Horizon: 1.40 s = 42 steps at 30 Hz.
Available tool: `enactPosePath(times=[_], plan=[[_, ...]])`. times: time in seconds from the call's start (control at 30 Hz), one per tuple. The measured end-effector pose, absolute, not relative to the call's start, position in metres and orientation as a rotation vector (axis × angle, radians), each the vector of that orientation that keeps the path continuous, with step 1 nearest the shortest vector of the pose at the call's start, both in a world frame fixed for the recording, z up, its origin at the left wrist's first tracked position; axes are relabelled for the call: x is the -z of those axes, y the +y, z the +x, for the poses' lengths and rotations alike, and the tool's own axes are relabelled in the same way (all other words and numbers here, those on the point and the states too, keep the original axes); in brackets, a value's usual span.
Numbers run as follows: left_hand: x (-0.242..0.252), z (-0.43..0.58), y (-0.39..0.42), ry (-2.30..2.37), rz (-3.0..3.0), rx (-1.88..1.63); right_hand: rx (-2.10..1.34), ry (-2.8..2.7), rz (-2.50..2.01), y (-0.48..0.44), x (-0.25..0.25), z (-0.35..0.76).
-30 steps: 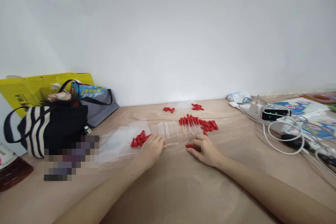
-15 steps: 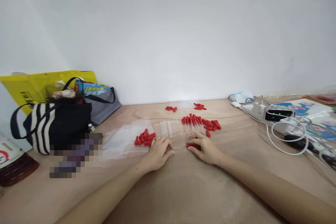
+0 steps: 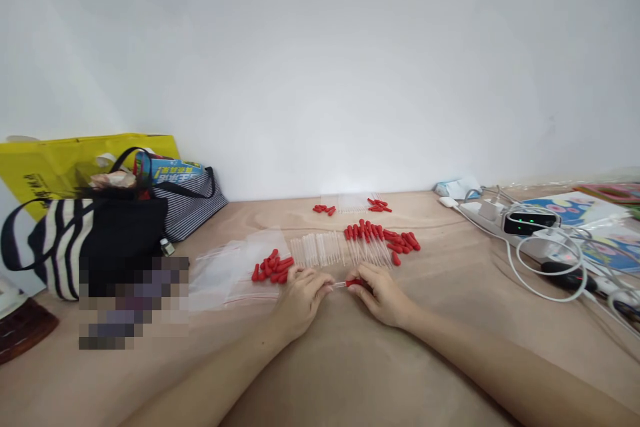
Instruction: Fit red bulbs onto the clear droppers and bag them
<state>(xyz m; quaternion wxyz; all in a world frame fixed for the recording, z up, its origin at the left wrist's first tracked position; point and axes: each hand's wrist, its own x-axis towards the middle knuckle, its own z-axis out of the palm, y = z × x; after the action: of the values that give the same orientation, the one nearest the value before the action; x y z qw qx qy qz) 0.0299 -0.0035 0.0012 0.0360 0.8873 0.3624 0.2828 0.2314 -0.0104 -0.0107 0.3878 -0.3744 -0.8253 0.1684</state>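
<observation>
A clear plastic bag (image 3: 225,273) is lying flat toward the left edge of the tabletop (image 3: 350,373). One wide-striped bag (image 3: 75,240), one thin-striped bag (image 3: 193,207) and one yellow bag (image 3: 55,163) are sitting in the back left corner. White cables (image 3: 535,260) are curling along the right edge.

Near the middle, the left hand (image 3: 299,299) is pinching one clear tube (image 3: 339,285). The right hand (image 3: 383,293) is pinching one red cap (image 3: 356,282). The tube and cap are meeting end to end.

Just behind the hands, a heap of red caps (image 3: 273,268), a row of tubes (image 3: 320,249) and a row of capped tubes (image 3: 367,240) are lying, too tiny to count. A blurred patch (image 3: 133,300) is hiding something beside the bags.
</observation>
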Motion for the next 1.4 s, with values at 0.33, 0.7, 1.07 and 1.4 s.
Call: enactPosePath(times=[0.33, 0.7, 1.07, 1.4], plan=[[-0.001, 0.029, -0.002, 1.094, 2.761, -0.908, -0.442, -2.151, -0.868, -0.013, 0.007, 0.232], [-0.001, 0.030, -0.002, 0.969, 2.832, -0.933, -0.411, -2.170, -0.803, -0.011, 0.008, 0.233], [0.001, 0.032, -0.007, 0.997, 2.873, -0.877, -0.092, -2.263, -0.887, -0.014, 0.009, 0.235], [-0.002, 0.038, -0.013, 1.016, 2.900, -0.880, 0.063, -2.255, -0.862, -0.014, 0.011, 0.232]])
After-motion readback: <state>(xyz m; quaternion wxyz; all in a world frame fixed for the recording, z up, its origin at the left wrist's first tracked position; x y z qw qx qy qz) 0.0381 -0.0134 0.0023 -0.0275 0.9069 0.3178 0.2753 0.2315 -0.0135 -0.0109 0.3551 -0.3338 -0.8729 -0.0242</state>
